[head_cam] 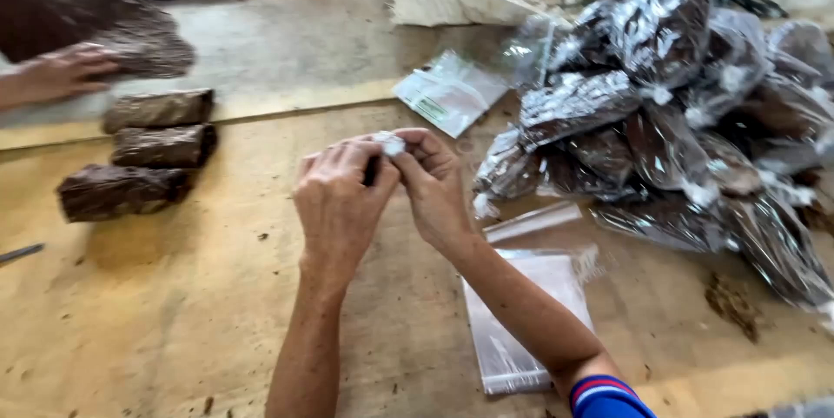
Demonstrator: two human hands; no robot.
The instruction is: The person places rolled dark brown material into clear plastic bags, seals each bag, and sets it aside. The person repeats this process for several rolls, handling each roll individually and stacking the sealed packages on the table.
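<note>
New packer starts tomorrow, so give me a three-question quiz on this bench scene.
1. True or false: both hands, left hand and right hand, pinch one small white piece.
2. How many dark bundles lie in a row at the left?
3. The heap of filled bags lies: A) left B) right C) between the hands.

Key: 1 true; 2 three; 3 B.

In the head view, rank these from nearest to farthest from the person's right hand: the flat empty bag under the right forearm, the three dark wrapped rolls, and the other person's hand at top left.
From the right hand:
1. Flat empty bag, just below it, under the right forearm.
2. Three dark wrapped rolls, across the board to the left.
3. Other person's hand, far top left, beyond the rolls.
</note>
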